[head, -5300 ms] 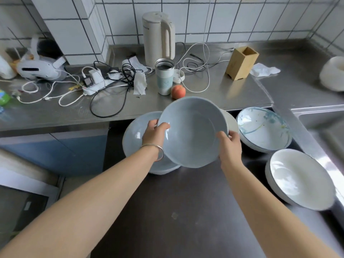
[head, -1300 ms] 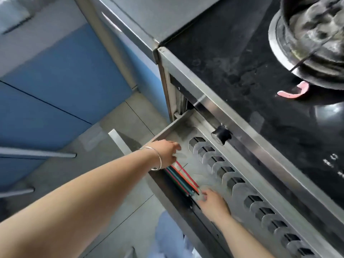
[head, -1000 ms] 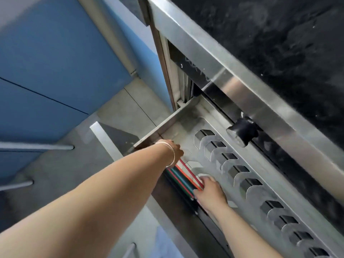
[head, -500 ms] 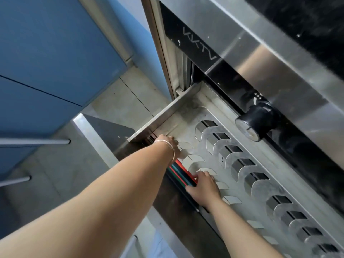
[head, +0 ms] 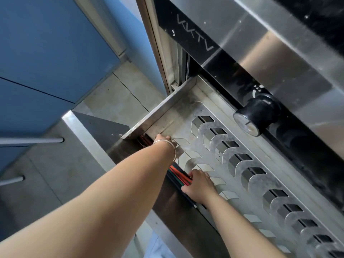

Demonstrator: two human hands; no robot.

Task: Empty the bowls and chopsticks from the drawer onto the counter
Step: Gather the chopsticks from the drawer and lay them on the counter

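Note:
The steel drawer (head: 160, 108) is pulled out below the stove front. A bundle of red, green and dark chopsticks (head: 179, 176) lies in a narrow slot along the drawer's front edge. My left hand (head: 163, 140) reaches down onto the far end of the bundle, its fingers hidden behind the wrist and bracelet. My right hand (head: 198, 185) has its fingers curled over the near end of the chopsticks. No bowls are in view.
The drawer's slotted metal rack (head: 232, 161) with curved dividers fills its floor. A black knob (head: 256, 114) sticks out from the stove front just above. Blue cabinet doors (head: 46, 53) with bar handles stand to the left over a tiled floor.
The view has tilted closer to the drawer. My left hand has slid further along the chopsticks toward the drawer's far corner; my right hand stays on their near end.

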